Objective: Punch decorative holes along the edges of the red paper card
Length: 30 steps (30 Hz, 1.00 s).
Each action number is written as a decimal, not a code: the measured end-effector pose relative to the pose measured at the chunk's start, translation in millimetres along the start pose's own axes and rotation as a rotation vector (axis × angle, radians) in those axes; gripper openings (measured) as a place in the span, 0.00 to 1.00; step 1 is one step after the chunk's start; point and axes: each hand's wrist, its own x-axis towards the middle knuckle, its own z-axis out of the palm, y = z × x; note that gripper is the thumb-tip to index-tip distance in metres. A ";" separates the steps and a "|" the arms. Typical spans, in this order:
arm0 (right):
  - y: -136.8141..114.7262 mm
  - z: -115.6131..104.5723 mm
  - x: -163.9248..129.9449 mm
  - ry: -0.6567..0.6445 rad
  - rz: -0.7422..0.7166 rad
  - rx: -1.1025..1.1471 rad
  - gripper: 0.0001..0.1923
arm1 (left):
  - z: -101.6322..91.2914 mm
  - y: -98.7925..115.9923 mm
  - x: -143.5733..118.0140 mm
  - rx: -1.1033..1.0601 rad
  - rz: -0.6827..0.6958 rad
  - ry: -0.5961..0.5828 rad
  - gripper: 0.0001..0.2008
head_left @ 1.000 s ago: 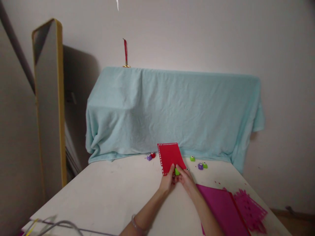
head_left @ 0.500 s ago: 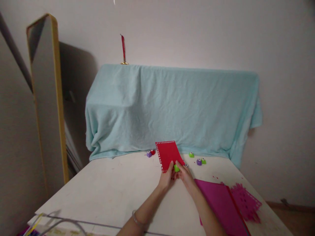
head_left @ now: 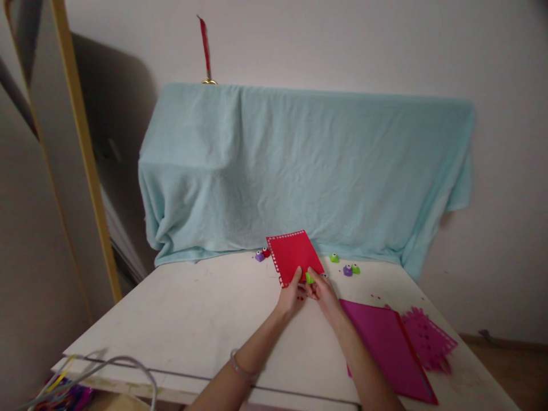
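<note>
Hands [head_left: 290,295] over white table [head_left: 184,319], blue cloth [head_left: 317,171], mirror [head_left: 53,103]

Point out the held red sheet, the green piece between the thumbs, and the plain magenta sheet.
Red sheet [head_left: 295,254]: head view, middle of its face.
Green piece [head_left: 309,278]: head view, its exposed body.
Magenta sheet [head_left: 386,343]: head view, its uncovered surface.

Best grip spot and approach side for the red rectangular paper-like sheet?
Probably a flat pinch on the red sheet, at its right edge near the far corner, coming from the right. That edge looks plain, whereas the left and far edges are perforated; the left hand and right hand crowd the near edge.
</note>
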 end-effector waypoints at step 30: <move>-7.1 2.7 -5.0 0.028 0.070 0.030 0.31 | -7.8 -12.4 8.0 0.020 -0.002 0.004 0.31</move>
